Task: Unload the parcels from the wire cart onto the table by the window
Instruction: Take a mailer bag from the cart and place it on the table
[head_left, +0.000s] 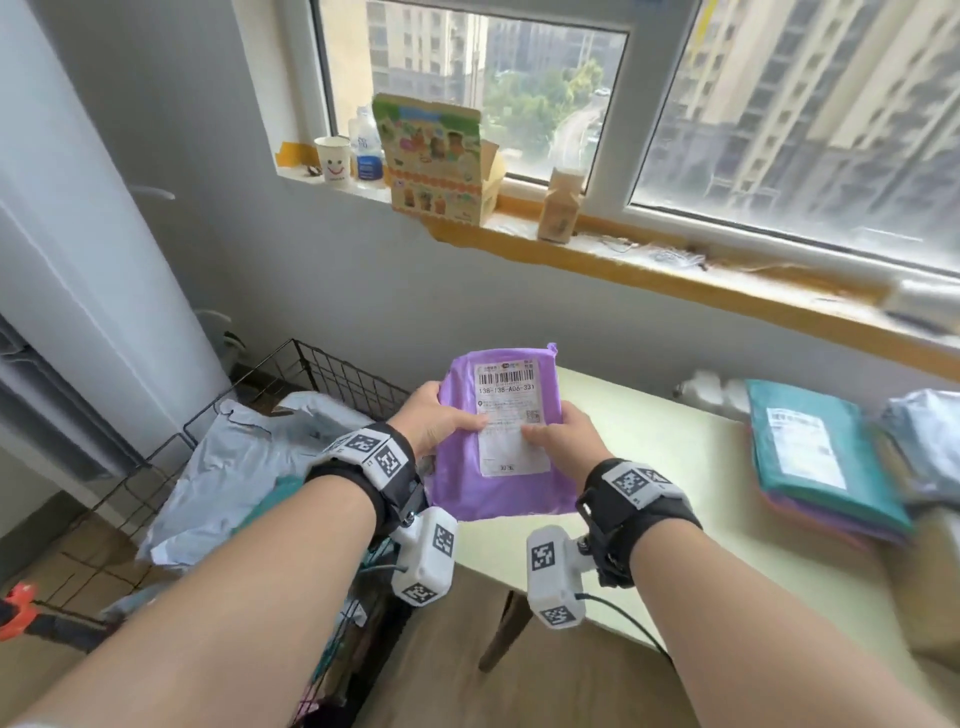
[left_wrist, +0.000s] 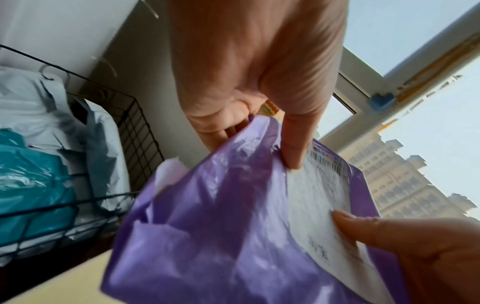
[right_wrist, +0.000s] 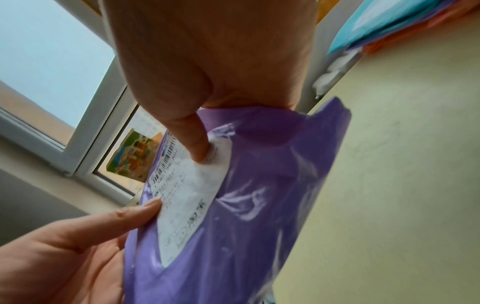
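Observation:
I hold a purple parcel (head_left: 498, 483) with a white shipping label in the air between the wire cart (head_left: 332, 374) and the pale table (head_left: 701, 519). My left hand (head_left: 441, 421) grips its left edge, thumb on the label. My right hand (head_left: 563, 436) grips the right edge, thumb on the label too. In the left wrist view the purple parcel (left_wrist: 221, 236) fills the lower frame, and in the right wrist view the same parcel (right_wrist: 246, 216) hangs over the table (right_wrist: 402, 185). Grey parcels (head_left: 244, 457) and a teal one lie in the cart.
A stack of parcels (head_left: 821, 462), teal on top, lies on the table at the right, with a grey bag (head_left: 924, 447) beside it. On the windowsill (head_left: 623, 260) stand an open printed carton (head_left: 436, 156), a paper cup (head_left: 332, 158), a bottle and a small box.

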